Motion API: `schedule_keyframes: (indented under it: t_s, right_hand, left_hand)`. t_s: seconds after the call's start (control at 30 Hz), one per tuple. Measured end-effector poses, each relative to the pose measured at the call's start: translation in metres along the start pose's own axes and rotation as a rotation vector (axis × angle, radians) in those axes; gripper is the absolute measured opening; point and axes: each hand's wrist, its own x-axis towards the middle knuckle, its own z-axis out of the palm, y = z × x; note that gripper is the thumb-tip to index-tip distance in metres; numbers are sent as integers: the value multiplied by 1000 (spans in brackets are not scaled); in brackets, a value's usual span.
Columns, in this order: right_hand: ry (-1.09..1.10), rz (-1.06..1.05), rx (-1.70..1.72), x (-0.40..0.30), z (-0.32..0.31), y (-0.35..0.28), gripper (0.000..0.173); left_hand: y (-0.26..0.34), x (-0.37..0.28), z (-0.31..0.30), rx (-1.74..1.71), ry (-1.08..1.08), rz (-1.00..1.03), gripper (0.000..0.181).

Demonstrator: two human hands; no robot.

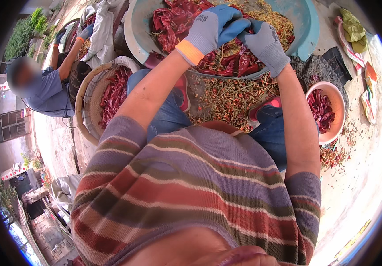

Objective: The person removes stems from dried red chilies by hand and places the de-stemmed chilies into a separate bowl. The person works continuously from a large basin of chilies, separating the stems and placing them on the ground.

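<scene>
My left hand (215,28) and my right hand (264,43) meet over a large pale-blue plastic basin (309,20). Both wear grey knit gloves with blue coated fingers; the left cuff is orange. The fingers are curled in towards each other, and a bit of dark red shows between them. Whether either hand grips a chilli is hidden. Wrinkled dried red chillies (169,25) fill the left side of the basin, and more chillies (240,63) lie at its near edge beneath my hands. Yellowish chilli seeds (270,20) cover the right side.
Chilli stems and scraps (234,99) litter the ground between my feet. Left stands a woven basket (86,99) of dried chillies (112,96); right, a pink plastic bucket (335,99) holds more. Beyond the basket another person (49,89) sits with gloved hands near a whitish sack (99,36).
</scene>
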Motion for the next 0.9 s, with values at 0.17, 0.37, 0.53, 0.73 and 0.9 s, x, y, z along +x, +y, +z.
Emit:
schedule_keyframes:
  t_s: [0.17, 0.37, 0.53, 0.73, 0.9]
  right_hand:
    - [-24, 61, 51, 3, -3, -4, 32]
    - [25, 84, 207, 2, -2, -9, 35]
    - [137, -63, 176, -2, -4, -15, 35]
    - [315, -519, 101, -13, -18, -41, 22]
    - [144, 51, 1036, -4, -53, -20, 18]
  left_hand:
    - [-2, 9, -4, -172, 85, 11, 15]
    - [17, 15, -15, -691, 4, -502, 21]
    - [-3, 18, 11, -1125, 150, -804, 26]
    - [-51, 1, 32, -2085, 126, -773, 25]
    - [13, -10, -32, -865, -430, -689, 37]
